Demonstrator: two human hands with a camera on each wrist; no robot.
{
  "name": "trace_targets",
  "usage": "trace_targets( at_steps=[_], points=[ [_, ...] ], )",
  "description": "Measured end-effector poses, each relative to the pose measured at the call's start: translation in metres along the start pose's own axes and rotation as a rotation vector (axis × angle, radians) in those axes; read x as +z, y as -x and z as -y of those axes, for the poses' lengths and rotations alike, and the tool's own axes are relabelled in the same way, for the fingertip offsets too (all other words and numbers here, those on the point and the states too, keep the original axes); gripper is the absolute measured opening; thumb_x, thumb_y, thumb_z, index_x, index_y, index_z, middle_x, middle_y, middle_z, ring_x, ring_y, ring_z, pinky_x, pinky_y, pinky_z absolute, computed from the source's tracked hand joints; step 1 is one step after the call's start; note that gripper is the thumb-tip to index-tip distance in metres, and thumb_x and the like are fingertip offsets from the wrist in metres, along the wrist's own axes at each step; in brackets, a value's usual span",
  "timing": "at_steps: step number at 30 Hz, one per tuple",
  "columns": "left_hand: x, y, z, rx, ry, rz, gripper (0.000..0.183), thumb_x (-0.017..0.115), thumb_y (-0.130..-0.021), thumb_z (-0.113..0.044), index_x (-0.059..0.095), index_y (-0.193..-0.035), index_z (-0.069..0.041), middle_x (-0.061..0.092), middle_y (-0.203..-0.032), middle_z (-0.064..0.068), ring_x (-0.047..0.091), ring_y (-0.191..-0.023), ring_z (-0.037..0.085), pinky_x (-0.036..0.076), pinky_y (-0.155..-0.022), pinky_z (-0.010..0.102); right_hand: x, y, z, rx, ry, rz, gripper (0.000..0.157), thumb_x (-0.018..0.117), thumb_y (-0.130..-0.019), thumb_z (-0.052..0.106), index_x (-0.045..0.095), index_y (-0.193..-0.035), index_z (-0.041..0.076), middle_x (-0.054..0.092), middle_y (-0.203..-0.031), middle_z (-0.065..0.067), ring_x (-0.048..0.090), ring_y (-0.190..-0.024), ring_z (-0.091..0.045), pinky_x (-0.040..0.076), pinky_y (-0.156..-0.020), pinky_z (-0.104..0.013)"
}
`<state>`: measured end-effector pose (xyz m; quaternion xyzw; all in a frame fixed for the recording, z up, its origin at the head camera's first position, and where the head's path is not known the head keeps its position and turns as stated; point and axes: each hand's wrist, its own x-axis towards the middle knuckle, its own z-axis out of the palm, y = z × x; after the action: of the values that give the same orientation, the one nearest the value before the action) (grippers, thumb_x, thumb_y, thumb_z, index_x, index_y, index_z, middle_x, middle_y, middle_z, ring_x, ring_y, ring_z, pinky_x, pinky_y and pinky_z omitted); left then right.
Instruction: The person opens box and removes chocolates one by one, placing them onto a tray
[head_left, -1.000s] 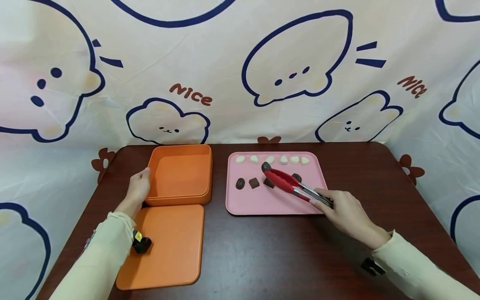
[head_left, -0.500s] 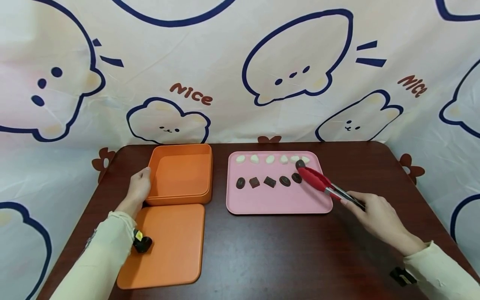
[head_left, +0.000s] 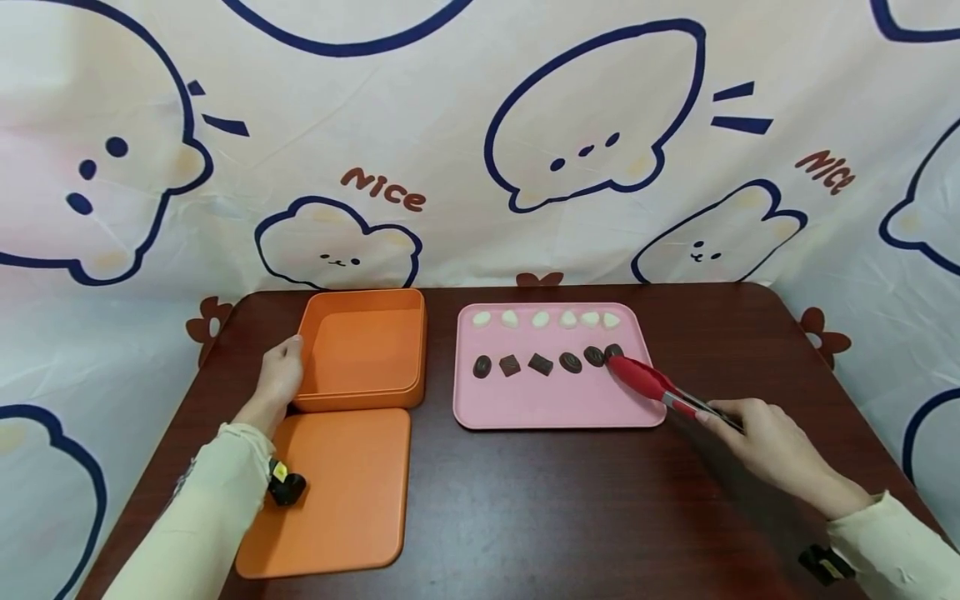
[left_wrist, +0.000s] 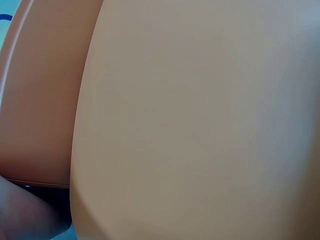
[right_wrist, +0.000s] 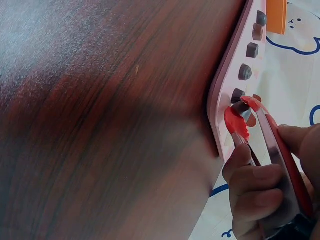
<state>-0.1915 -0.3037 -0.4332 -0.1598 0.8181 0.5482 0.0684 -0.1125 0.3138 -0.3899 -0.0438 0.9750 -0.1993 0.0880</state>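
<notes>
In the head view my right hand (head_left: 772, 446) grips red-tipped metal tongs (head_left: 645, 381) over the right end of a pink tray (head_left: 540, 408). Their tips stand around a dark chocolate (head_left: 613, 350) at the right end of a dark row; in the right wrist view this chocolate (right_wrist: 242, 108) sits between the two red tips. Several other dark chocolates (head_left: 570, 362) lie to its left, and several white pieces (head_left: 540, 319) line the tray's far side. My left hand (head_left: 279, 375) holds the left wall of an orange box (head_left: 360, 400), its fingers mostly hidden.
An orange flat lid (head_left: 337, 500) lies in front of the box, under my left forearm. The dark wooden table (head_left: 525, 517) has a patterned cloth (head_left: 465, 125) standing around its back and sides. Orange surfaces fill most of the left wrist view.
The tongs carried a dark chocolate rightward past the white pieces, then lowered it to the right end of the dark row. My left hand stays on the box.
</notes>
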Motion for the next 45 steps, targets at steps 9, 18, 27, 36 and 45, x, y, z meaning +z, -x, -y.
trace_targets(
  at_steps=[9,18,27,36,45],
  points=[
    [0.001,-0.002,-0.002,0.002,-0.003,-0.008,0.043,0.014,-0.110,-0.045,0.023,-0.082,-0.014,0.031,-0.099,0.018,0.033,-0.102,0.030,0.025,-0.094,0.046,-0.002,0.000,-0.002,0.006,-0.007,0.035,0.057,0.056,-0.104,0.039,0.063,-0.128,-0.012,0.036,-0.057,0.006,0.031,-0.048,-0.007,0.028,-0.041,-0.023],
    [0.000,-0.001,-0.001,-0.003,-0.005,0.012,0.053,0.011,-0.110,-0.044,0.044,-0.102,-0.003,0.025,-0.153,0.031,0.030,-0.134,0.039,0.026,-0.115,0.047,-0.008,0.002,0.002,0.011,0.033,-0.008,0.057,0.056,-0.104,0.039,0.061,-0.132,-0.010,0.037,-0.057,0.005,0.032,-0.047,-0.008,0.028,-0.040,-0.024],
    [-0.002,-0.002,0.001,-0.015,0.010,0.028,0.057,0.011,-0.110,-0.044,0.044,-0.127,-0.001,-0.004,-0.171,0.014,-0.001,-0.158,0.035,0.006,-0.129,0.055,-0.010,0.002,0.002,0.013,0.077,-0.057,0.059,0.059,-0.102,0.044,0.062,-0.135,-0.004,0.043,-0.061,0.002,0.037,-0.051,-0.012,0.030,-0.041,-0.027],
    [0.000,0.000,-0.001,-0.004,0.011,0.020,0.046,0.012,-0.110,-0.044,0.037,-0.092,-0.010,0.020,-0.159,0.027,0.024,-0.145,0.036,0.024,-0.116,0.047,-0.009,0.003,-0.002,0.047,0.076,-0.026,0.058,0.065,-0.099,0.038,0.061,-0.135,-0.007,0.058,-0.071,-0.001,0.042,-0.057,-0.015,0.034,-0.043,-0.029],
    [0.002,0.001,-0.001,-0.007,-0.001,-0.003,0.043,0.013,-0.110,-0.044,0.024,-0.083,-0.013,0.028,-0.143,0.028,0.028,-0.126,0.034,0.026,-0.101,0.047,0.001,0.005,-0.009,0.013,0.011,-0.135,0.061,0.059,-0.101,0.045,0.058,-0.137,-0.005,0.057,-0.071,-0.004,0.041,-0.053,-0.009,0.034,-0.043,-0.026]
  ],
)
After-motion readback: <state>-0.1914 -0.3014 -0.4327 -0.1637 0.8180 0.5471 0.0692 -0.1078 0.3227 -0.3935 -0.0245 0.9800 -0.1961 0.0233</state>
